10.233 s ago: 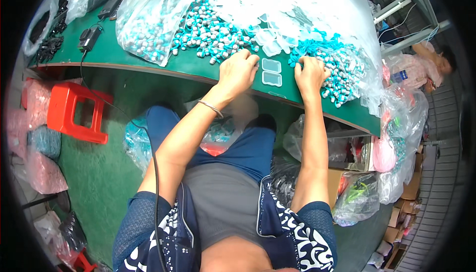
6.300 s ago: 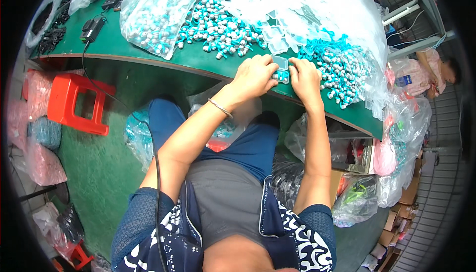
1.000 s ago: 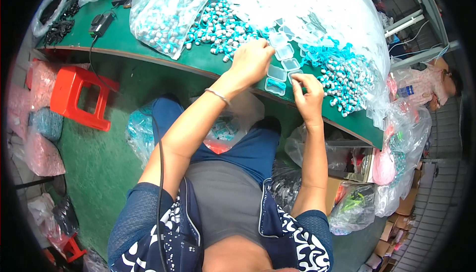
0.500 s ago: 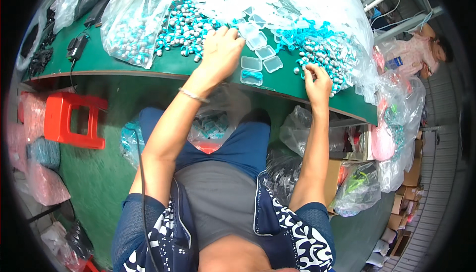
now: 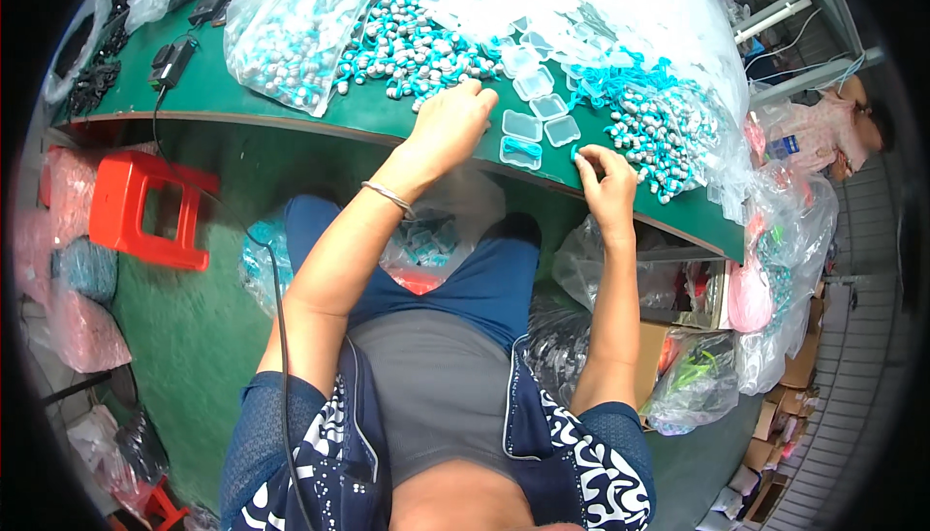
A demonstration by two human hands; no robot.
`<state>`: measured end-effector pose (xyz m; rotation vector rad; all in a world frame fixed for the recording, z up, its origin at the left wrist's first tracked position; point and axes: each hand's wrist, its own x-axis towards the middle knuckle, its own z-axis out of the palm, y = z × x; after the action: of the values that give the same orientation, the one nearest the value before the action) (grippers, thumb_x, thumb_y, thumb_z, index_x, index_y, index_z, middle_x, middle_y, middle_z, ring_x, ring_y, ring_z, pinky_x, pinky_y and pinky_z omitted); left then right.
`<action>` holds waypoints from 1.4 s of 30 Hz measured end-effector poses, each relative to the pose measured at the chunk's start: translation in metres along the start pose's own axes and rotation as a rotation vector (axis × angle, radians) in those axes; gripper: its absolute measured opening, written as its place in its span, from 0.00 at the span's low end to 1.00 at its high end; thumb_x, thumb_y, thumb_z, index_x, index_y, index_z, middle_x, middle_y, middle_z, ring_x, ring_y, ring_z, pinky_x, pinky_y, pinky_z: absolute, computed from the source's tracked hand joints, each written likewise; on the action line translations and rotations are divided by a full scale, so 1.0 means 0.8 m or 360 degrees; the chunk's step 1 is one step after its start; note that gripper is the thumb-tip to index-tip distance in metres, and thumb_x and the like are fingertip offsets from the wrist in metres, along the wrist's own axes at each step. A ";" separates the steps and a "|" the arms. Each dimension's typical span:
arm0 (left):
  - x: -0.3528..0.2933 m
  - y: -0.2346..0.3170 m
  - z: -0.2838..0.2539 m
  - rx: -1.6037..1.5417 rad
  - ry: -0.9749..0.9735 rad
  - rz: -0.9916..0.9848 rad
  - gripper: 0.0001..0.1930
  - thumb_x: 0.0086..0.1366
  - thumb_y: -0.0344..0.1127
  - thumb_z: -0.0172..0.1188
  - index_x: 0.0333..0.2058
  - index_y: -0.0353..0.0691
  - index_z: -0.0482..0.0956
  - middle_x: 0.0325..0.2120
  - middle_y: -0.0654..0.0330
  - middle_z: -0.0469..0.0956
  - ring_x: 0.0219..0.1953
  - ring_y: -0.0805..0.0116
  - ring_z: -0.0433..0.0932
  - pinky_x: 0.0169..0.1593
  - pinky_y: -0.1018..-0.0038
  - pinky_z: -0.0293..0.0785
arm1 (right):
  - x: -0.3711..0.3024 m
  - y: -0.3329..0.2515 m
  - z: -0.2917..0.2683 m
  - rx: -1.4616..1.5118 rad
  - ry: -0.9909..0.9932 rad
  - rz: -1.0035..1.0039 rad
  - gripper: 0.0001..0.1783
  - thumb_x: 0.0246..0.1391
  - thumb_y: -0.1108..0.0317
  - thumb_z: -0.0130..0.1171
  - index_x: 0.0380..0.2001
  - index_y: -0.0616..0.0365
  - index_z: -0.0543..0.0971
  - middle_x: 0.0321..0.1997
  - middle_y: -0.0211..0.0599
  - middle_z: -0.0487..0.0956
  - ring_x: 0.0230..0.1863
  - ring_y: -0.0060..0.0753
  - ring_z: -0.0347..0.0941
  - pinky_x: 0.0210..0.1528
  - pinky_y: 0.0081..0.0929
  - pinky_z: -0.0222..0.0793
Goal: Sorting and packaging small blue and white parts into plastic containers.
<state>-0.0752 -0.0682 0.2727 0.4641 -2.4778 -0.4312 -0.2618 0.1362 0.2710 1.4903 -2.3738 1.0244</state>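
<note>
Two hands, two opened clear cases, two heaps of corded plugs

Right hand (image 5: pixel 608 182), one: thumb and forefinger narrowed to a pinch on one small turquoise plug (image 5: pixel 573 153), just above the table's near edge.
Left hand (image 5: pixel 449 129), one: fingers curled close together at the near edge of the left heap; whether anything is inside them cannot be told. One metal bracelet (image 5: pixel 389 199) on its wrist.
Opened hinged cases, two, between the hands: the near case (image 5: pixel 523 125), lid folded back, turquoise cord (image 5: pixel 521 149) in its tray; the second case (image 5: pixel 549 107), also open, just beside it to the right.
Further clear cases (image 5: pixel 533 82), beyond these, overlapping, number unclear.
Heaps of grey-and-turquoise corded plugs, two, each too many to count: left heap (image 5: pixel 426 56) and right heap (image 5: pixel 659 134).
Clear bag of like plugs (image 5: pixel 291 56), one, left of the left heap.
Black power adapter (image 5: pixel 171 63), one, farther left.
Green table (image 5: pixel 208 85), one, under all these.
Red plastic stool (image 5: pixel 121 203), one, on the floor at left.
Co-worker (image 5: pixel 838 134), one, at far right.
</note>
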 end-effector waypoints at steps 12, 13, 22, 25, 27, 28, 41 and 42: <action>-0.007 0.004 0.023 -0.0144 0.0120 -0.0168 0.09 0.55 0.34 0.68 0.33 0.40 0.79 0.32 0.54 0.77 0.38 0.50 0.79 0.39 0.57 0.75 | -0.010 0.007 0.004 -0.0050 0.0020 -0.0006 0.06 0.48 0.71 0.67 0.32 0.53 0.82 0.34 0.31 0.81 0.38 0.38 0.75 0.44 0.37 0.65; -0.007 0.004 0.023 -0.0145 0.0118 -0.0165 0.08 0.55 0.33 0.67 0.32 0.40 0.79 0.31 0.54 0.78 0.38 0.50 0.79 0.40 0.58 0.75 | -0.010 0.006 0.004 -0.0051 0.0025 -0.0016 0.06 0.48 0.71 0.67 0.32 0.53 0.82 0.33 0.31 0.80 0.38 0.38 0.75 0.44 0.37 0.65; -0.001 0.009 0.035 -0.0228 0.0276 -0.0172 0.06 0.56 0.33 0.66 0.33 0.41 0.80 0.30 0.53 0.78 0.36 0.51 0.80 0.39 0.58 0.75 | -0.008 0.007 0.004 -0.0031 0.0049 -0.0056 0.06 0.48 0.72 0.67 0.31 0.54 0.82 0.32 0.32 0.80 0.35 0.38 0.75 0.40 0.36 0.65; -0.002 0.007 0.032 -0.0146 0.0183 -0.0143 0.06 0.56 0.33 0.66 0.33 0.41 0.81 0.30 0.54 0.79 0.36 0.52 0.80 0.38 0.59 0.75 | -0.009 -0.002 0.002 0.0077 0.0135 -0.0037 0.06 0.47 0.73 0.67 0.31 0.55 0.82 0.32 0.32 0.81 0.32 0.37 0.75 0.39 0.35 0.66; -0.005 0.007 0.024 -0.0236 0.0233 -0.0155 0.07 0.56 0.32 0.66 0.34 0.41 0.81 0.31 0.55 0.79 0.35 0.53 0.80 0.38 0.60 0.76 | -0.006 -0.021 -0.001 0.0243 0.0183 -0.0040 0.06 0.46 0.74 0.68 0.31 0.56 0.82 0.31 0.34 0.81 0.31 0.37 0.75 0.39 0.35 0.68; -0.007 0.009 0.019 -0.0282 0.0253 -0.0160 0.07 0.55 0.32 0.67 0.34 0.41 0.82 0.31 0.56 0.79 0.34 0.53 0.80 0.37 0.61 0.76 | -0.005 -0.034 0.000 0.0358 0.0191 -0.0050 0.06 0.46 0.75 0.68 0.30 0.57 0.82 0.31 0.35 0.81 0.30 0.37 0.76 0.39 0.35 0.69; -0.021 0.032 0.011 -0.0283 0.0091 0.0290 0.06 0.53 0.30 0.66 0.31 0.39 0.81 0.27 0.55 0.75 0.32 0.52 0.78 0.36 0.60 0.74 | 0.000 -0.067 0.031 -0.0156 0.0023 -0.0447 0.07 0.46 0.69 0.68 0.31 0.49 0.83 0.33 0.27 0.80 0.38 0.35 0.74 0.44 0.36 0.61; -0.021 0.031 0.011 -0.0277 0.0081 0.0299 0.07 0.53 0.30 0.66 0.32 0.39 0.81 0.27 0.55 0.75 0.32 0.52 0.78 0.36 0.60 0.74 | 0.000 -0.069 0.030 -0.0148 0.0020 -0.0427 0.07 0.46 0.69 0.68 0.30 0.49 0.82 0.32 0.27 0.80 0.38 0.35 0.74 0.44 0.35 0.61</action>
<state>-0.0733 -0.0373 0.2678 0.1678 -2.3821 -0.5448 -0.2105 0.1063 0.2786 1.7022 -2.1060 0.8454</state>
